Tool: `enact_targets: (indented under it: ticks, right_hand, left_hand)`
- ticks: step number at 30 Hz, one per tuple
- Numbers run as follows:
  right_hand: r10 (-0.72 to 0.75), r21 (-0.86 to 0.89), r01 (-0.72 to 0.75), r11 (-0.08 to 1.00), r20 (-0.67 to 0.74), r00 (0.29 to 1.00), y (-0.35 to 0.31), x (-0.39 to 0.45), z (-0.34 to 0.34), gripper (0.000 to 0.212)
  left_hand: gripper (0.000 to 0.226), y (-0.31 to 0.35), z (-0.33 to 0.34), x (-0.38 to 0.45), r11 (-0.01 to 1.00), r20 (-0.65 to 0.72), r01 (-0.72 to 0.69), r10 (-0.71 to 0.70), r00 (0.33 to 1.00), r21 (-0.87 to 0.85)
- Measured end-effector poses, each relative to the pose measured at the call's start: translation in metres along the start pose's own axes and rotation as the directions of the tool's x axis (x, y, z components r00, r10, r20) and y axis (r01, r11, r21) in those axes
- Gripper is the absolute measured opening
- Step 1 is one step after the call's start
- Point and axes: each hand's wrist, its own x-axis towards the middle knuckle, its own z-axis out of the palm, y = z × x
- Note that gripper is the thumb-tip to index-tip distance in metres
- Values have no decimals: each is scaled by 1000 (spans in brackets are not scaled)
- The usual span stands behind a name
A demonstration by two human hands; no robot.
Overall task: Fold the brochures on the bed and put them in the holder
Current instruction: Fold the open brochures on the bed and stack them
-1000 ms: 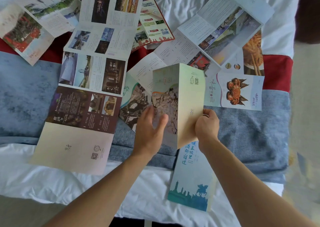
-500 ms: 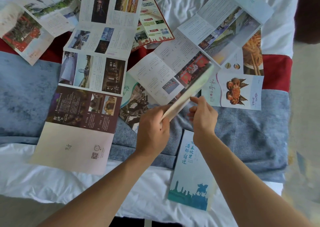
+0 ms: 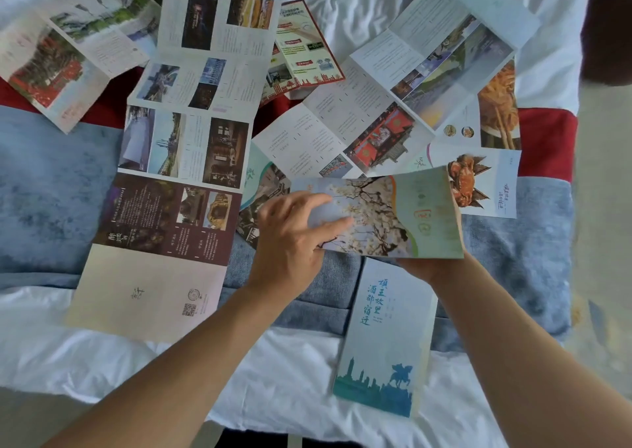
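Paper folded brochure (image 3: 393,215) held above bed (image 3: 273,372), left hand (image 3: 290,242) pinching it, right hand (image 3: 420,270) gripping underneath, mostly hidden

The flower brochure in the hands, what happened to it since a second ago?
The folded blossom-print paper brochure went from standing upright and half open, to edge-on, to lying flat and sideways, cover up. The left hand pinches its left end; the right hand holds it from below, mostly hidden. The unfolded brochures and the folded pale blue skyline brochure stayed put on the bed.
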Motion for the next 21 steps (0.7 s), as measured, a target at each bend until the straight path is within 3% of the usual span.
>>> enact_targets:
  ticks: [3, 6, 7, 9, 11, 13, 15, 16, 18, 21]
  right_hand:
    - [41, 31, -45, 999, 113, 993, -5, -3, -10, 92]
    - [83, -25, -82, 996, 48, 995, -6, -8, -14, 80]
    - [82, -58, -82, 995, -1, 997, -5, -9, -14, 65]
    - [61, -69, -69, 995, -100, 993, -1, -10, -12, 46]
    - [18, -57, -27, 998, -148, 989, 3, -10, -10, 44]
    - [-25, -60, 16, 998, -159, 987, 8, -8, -8, 50]
    - [-41, -52, 32, 998, -178, 983, 12, -7, -3, 50]
    - [-35, -41, 29, 999, -162, 986, 15, -6, 0, 49]
    - [-13, -30, 10, 1000, -121, 993, 23, -4, 4, 44]
    - [1, -56, -6, 998, -98, 995, 35, -1, 7, 49]
  left_hand:
    - [51, -5, 1, -1, 1000, -17, 0, 1, 1000, 26]
    - [55, -11, 1, -4, 997, 36, -62, 61, 998, 40]
    - [57, -11, 1, -6, 998, 35, -29, 27, 999, 50]
    - [72, -9, 2, -7, 977, -6, 206, -206, 979, 61]
    - [89, -6, 2, -5, 850, -63, 524, -527, 848, -60]
    - [83, -1, 4, 0, 613, 45, 701, -740, 671, -366]
    - [65, 6, 5, 7, 314, 286, 746, -782, 554, -587]
    - [60, 11, 6, 9, 217, 372, 759, -768, 521, -614]
    - [61, 20, 10, 12, 126, 427, 758, -761, 488, -640]
    - [52, 21, 20, 15, 181, 306, 745, -830, 466, -643]
